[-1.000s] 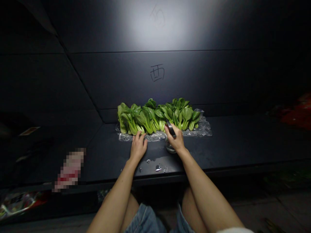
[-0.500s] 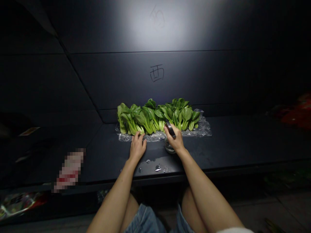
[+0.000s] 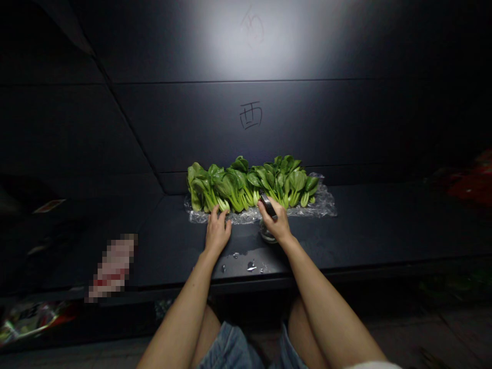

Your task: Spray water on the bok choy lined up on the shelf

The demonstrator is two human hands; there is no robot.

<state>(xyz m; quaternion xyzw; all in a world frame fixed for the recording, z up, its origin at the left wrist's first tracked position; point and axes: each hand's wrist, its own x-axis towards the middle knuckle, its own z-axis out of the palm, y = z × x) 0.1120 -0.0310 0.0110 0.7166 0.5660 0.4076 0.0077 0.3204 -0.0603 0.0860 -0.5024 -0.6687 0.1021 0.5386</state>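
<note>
Several heads of bok choy (image 3: 234, 187) lie side by side in a row, leaves toward the back panel and pale stems toward me. Under them is a crumpled sheet of clear plastic (image 3: 326, 204). My left hand (image 3: 218, 233) rests palm down with fingers apart, its fingertips at the stems on the left part of the row. In my right hand (image 3: 277, 223) is a spray bottle (image 3: 268, 233) with a dark head and clear body, held upright in front of the middle stems. My fingers cover part of the bottle.
Water drops (image 3: 251, 267) lie on the dark shelf (image 3: 365, 230) near its front edge. Behind the row rises a dark panel (image 3: 192, 123) with a written character. A blurred-out item (image 3: 113, 266) lies at the left, and something red (image 3: 474, 179) at the far right.
The view has shifted very slightly. Both hands and the spray bottle keep nearly the same place, and the bok choy has not moved.
</note>
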